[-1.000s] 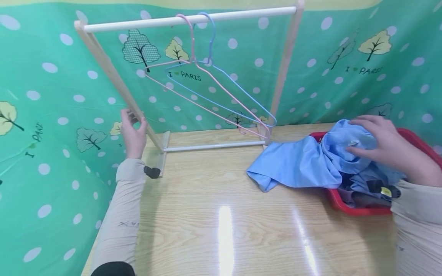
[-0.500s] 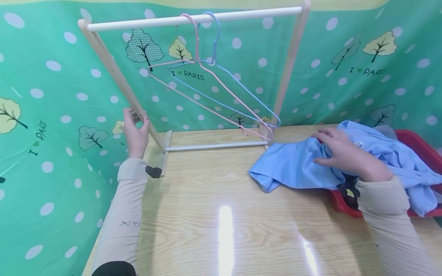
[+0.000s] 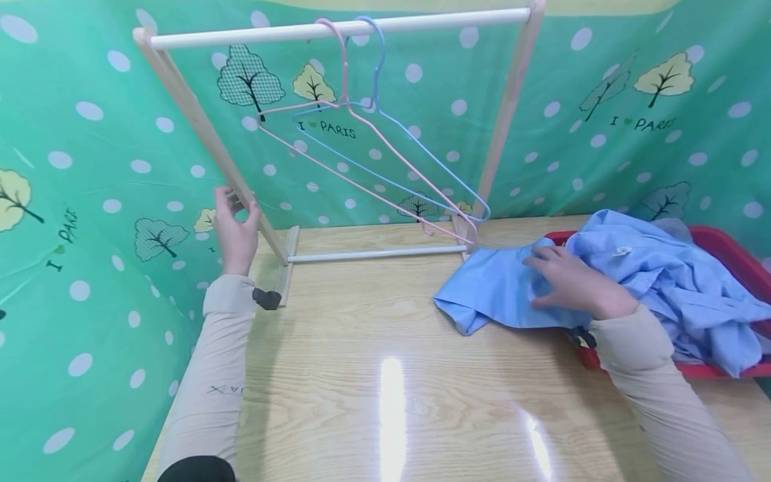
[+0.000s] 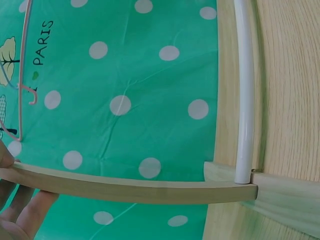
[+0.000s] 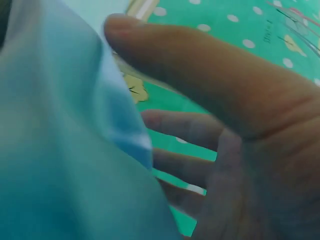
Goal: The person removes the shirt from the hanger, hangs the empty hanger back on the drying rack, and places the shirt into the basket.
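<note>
My left hand [image 3: 237, 233] holds the left wooden post [image 3: 205, 130] of a small clothes rack, thumb on one side and fingers on the other in the left wrist view. Over light blue clothing [image 3: 482, 288] hangs my right hand [image 3: 572, 282], its thumb and fingers spread apart. The right wrist view has a fold of the blue fabric [image 5: 75, 135] close against those fingertips, with no pinch visible. The clothing drapes from a red basket [image 3: 725, 248] onto the table; its exact shape is hidden in folds.
A pink hanger [image 3: 385, 145] and a blue hanger [image 3: 430, 161] hang from the rack's white top bar [image 3: 265, 35]. A lower white bar [image 3: 379, 254] joins the rack's feet. Behind stands a green dotted cloth backdrop [image 3: 542, 194]. The wooden table [image 3: 337, 375] lies in front.
My right hand has moved left from over the basket to the draped part of the clothing. Blue fabric now spreads over the basket's right side. The left hand stays on the post.
</note>
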A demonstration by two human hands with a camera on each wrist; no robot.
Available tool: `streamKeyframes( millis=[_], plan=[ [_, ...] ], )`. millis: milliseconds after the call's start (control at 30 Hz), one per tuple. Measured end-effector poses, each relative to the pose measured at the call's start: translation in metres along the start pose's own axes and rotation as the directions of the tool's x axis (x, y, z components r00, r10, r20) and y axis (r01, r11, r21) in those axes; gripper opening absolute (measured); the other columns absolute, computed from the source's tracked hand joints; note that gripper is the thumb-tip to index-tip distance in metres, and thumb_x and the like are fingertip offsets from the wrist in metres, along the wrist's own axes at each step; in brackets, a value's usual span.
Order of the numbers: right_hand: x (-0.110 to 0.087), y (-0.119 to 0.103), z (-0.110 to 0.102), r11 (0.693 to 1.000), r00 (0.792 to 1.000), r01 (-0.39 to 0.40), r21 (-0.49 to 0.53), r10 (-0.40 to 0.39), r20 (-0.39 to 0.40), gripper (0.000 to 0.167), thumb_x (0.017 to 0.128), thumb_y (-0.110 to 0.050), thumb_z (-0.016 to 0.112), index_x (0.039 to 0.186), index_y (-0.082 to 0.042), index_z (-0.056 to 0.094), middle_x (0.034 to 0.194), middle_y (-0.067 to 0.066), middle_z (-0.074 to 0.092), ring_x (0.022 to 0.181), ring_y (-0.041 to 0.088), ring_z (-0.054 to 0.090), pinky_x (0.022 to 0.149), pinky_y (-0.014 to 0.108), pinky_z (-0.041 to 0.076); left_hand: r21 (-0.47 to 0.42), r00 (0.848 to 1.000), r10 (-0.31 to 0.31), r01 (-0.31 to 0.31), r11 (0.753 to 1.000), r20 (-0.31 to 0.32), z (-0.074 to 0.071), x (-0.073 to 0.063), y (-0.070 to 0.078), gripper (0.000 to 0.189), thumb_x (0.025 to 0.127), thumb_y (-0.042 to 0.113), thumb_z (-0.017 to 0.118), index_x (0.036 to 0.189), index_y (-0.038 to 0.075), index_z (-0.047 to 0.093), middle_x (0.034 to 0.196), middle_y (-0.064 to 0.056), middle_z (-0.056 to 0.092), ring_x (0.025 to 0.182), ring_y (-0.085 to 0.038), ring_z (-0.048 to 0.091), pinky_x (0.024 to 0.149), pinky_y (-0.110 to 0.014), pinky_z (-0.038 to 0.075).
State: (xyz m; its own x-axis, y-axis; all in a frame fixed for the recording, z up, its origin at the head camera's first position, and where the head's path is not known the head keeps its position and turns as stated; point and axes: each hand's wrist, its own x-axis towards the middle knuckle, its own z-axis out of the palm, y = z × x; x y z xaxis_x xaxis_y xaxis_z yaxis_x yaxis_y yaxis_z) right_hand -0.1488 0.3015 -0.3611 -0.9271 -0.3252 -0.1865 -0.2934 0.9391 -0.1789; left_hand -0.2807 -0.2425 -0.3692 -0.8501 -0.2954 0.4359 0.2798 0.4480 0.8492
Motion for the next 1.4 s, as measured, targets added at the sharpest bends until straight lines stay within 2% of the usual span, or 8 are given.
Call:
streamKeyframes(
  millis=[200,467,633,767,967,1167,1333,1400],
  plan=[
    [0.003,0.003,0.008,0.997,1.000,-0.001,-0.081,0.001,0.002,0.075,0.072,-0.024,0.089,0.133,0.005,0.057,0.140,0.032,0.046,0.131,0.054,0.033,0.105,0.072,0.035,-0.006,1.000,-0.001,0.001,1.000,0.003,0.001,0.001,-0.001,0.029,0.099,0.017,0.057,0.127,0.016,0.049,0.129,-0.006,0.063,0.119,-0.017,0.059,0.098,-0.038,0.056],
    [0.003,0.007,0.006,0.991,0.996,0.029,-0.130,-0.039,-0.076,0.030,0.073,0.000,0.084,0.101,0.000,0.075,0.112,0.023,0.065,0.113,0.044,0.052,0.095,0.060,0.051,-0.004,1.000,-0.005,0.005,1.000,0.006,0.000,0.000,-0.001,0.029,0.100,0.019,0.057,0.128,0.016,0.049,0.130,-0.006,0.063,0.120,-0.016,0.058,0.099,-0.038,0.055],
    [0.002,0.007,0.004,0.992,0.990,0.033,-0.122,-0.048,-0.130,0.014,0.078,0.006,0.077,0.090,-0.002,0.078,0.101,0.018,0.069,0.103,0.039,0.059,0.090,0.055,0.055,-0.008,1.000,-0.008,0.008,1.000,0.008,0.000,-0.001,-0.001,0.030,0.100,0.019,0.057,0.128,0.017,0.048,0.129,-0.005,0.063,0.120,-0.016,0.058,0.099,-0.039,0.055],
    [0.002,0.008,0.002,0.994,0.986,0.024,-0.103,-0.041,-0.164,0.010,0.083,0.005,0.074,0.090,-0.001,0.077,0.099,0.019,0.071,0.102,0.039,0.061,0.090,0.056,0.055,-0.014,1.000,-0.001,0.001,1.000,0.005,0.001,0.000,-0.001,0.029,0.100,0.019,0.056,0.128,0.017,0.048,0.129,-0.005,0.063,0.120,-0.016,0.058,0.098,-0.038,0.055],
    [-0.003,0.007,-0.004,1.000,0.977,-0.018,0.010,0.020,-0.213,0.017,0.086,0.004,0.071,0.103,0.004,0.074,0.104,0.024,0.071,0.101,0.043,0.064,0.091,0.059,0.054,-0.019,1.000,0.005,-0.005,1.000,-0.003,0.002,0.001,-0.001,0.029,0.100,0.016,0.057,0.127,0.016,0.049,0.127,-0.005,0.063,0.118,-0.016,0.059,0.097,-0.036,0.056],
    [-0.014,0.010,-0.016,0.997,0.948,-0.028,0.077,0.051,-0.313,0.017,0.091,0.004,0.066,0.106,0.005,0.072,0.105,0.026,0.070,0.098,0.045,0.065,0.087,0.062,0.053,-0.016,1.000,0.001,-0.001,1.000,-0.010,0.002,0.002,-0.003,0.030,0.099,0.016,0.057,0.128,0.017,0.049,0.128,-0.004,0.063,0.118,-0.016,0.059,0.098,-0.036,0.056],
    [-0.024,0.021,-0.027,0.985,0.914,-0.060,0.161,0.120,-0.388,0.018,0.093,0.003,0.064,0.109,0.006,0.071,0.103,0.027,0.069,0.096,0.043,0.063,0.082,0.063,0.053,-0.007,1.000,-0.006,0.006,1.000,-0.010,0.003,0.002,-0.003,0.031,0.100,0.016,0.057,0.129,0.017,0.049,0.129,-0.005,0.063,0.119,-0.017,0.059,0.098,-0.037,0.056],
    [-0.028,0.026,-0.032,0.978,0.892,-0.071,0.197,0.150,-0.426,0.018,0.094,0.002,0.063,0.109,0.006,0.071,0.102,0.027,0.068,0.095,0.042,0.062,0.079,0.061,0.053,-0.003,1.000,-0.005,0.005,1.000,-0.009,0.003,0.002,-0.003,0.031,0.100,0.016,0.056,0.129,0.017,0.049,0.129,-0.006,0.063,0.119,-0.016,0.059,0.098,-0.038,0.056]
  ],
)
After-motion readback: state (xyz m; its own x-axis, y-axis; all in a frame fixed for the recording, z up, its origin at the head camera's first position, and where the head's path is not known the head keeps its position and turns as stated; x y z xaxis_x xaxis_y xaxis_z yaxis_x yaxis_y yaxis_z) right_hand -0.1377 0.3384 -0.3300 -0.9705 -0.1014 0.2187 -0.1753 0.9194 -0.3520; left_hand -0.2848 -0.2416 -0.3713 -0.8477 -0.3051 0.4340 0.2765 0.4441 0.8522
